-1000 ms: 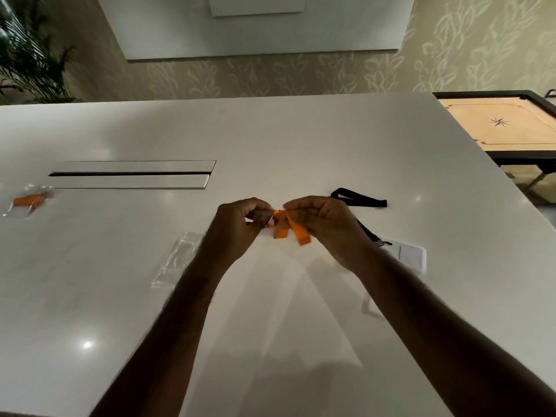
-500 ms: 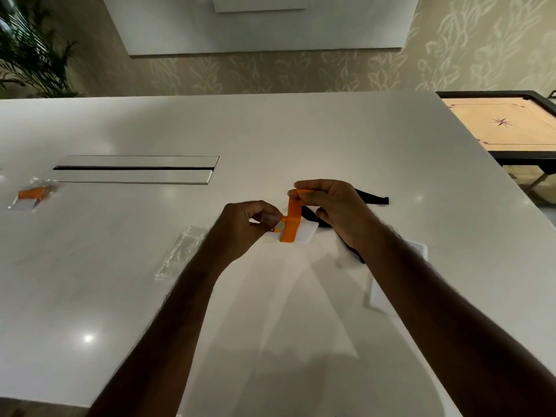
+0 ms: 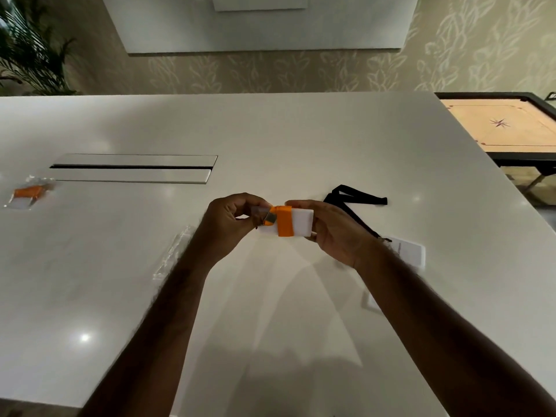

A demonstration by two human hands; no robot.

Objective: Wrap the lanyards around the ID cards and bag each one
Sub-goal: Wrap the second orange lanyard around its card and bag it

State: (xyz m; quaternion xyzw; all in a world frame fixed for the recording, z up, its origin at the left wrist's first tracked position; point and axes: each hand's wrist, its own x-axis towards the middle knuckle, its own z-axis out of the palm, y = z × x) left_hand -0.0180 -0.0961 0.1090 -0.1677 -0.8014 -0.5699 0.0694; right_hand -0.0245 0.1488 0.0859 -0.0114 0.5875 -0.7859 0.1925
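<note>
Carrom board [image 3: 505,127], potted plant [image 3: 27,52]

We see a white table [image 3: 270,139] carrying a bagged orange lanyard [image 3: 28,194] far left, an empty clear bag [image 3: 174,251], a black lanyard [image 3: 355,200] clipped to its white card [image 3: 409,251].
</note>
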